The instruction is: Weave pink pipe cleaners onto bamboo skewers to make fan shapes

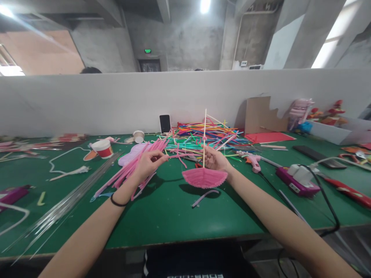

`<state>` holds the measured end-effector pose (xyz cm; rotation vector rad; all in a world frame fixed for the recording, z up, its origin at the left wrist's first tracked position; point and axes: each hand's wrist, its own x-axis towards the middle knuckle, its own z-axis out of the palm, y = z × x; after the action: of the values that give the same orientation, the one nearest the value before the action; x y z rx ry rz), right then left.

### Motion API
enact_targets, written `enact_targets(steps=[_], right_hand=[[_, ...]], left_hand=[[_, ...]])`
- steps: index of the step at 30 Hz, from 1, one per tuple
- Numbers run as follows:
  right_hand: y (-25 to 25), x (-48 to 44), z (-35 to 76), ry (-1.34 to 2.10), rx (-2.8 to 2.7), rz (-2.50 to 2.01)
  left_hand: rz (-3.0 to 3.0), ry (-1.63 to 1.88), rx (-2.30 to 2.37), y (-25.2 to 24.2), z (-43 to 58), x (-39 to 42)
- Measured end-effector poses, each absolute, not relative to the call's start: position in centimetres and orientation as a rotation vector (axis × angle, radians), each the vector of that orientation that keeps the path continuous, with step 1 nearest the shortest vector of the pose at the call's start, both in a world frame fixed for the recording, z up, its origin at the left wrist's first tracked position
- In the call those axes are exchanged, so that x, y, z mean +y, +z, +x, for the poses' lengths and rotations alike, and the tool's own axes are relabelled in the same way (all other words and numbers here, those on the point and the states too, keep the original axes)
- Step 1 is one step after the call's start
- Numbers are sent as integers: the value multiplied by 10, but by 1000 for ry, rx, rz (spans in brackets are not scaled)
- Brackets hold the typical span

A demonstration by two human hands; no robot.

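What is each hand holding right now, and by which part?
Right hand holds the pink fan by its upright stick, just above the fan. Left hand pinches one pink straw near its end.

Upright thin stick (204, 135) bearing pink pleated fan (204, 178); pink strips (136, 164), perhaps straws.

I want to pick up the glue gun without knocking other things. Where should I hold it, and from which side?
Probably take the pink glue gun by its handle, coming from above on the near side. It lies flat on the green table, nozzle toward the straw pile; its black cord trails to the right.
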<state>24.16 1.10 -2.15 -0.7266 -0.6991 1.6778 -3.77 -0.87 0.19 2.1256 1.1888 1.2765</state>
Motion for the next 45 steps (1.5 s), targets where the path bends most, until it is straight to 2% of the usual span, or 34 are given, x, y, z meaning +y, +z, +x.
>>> enact_targets(steps=[6, 27, 34, 37, 40, 43, 45], right_hand=[[-19, 12, 243, 1598, -794, -749], [-36, 5, 233, 1713, -1043, -730], [-35, 6, 234, 1746, -1108, -851], [-34, 13, 240, 1527, -1037, -1026], [-35, 18, 245, 1076, -981, -1147], [-33, 15, 246, 579, -1252, -1170], [-28, 9, 244, 401, -1580, -1162]], left_hand=[[2084, 1306, 1140, 2, -41, -7], [2234, 749, 1041, -13, -25, -7], [2204, 747, 1091, -20, -27, -1], [2335, 734, 1318, -23, -35, 5], [2474, 634, 1475, -26, -42, 8], [2612, 710, 1445, -26, -42, 7], [2694, 749, 1304, -25, -38, 4]])
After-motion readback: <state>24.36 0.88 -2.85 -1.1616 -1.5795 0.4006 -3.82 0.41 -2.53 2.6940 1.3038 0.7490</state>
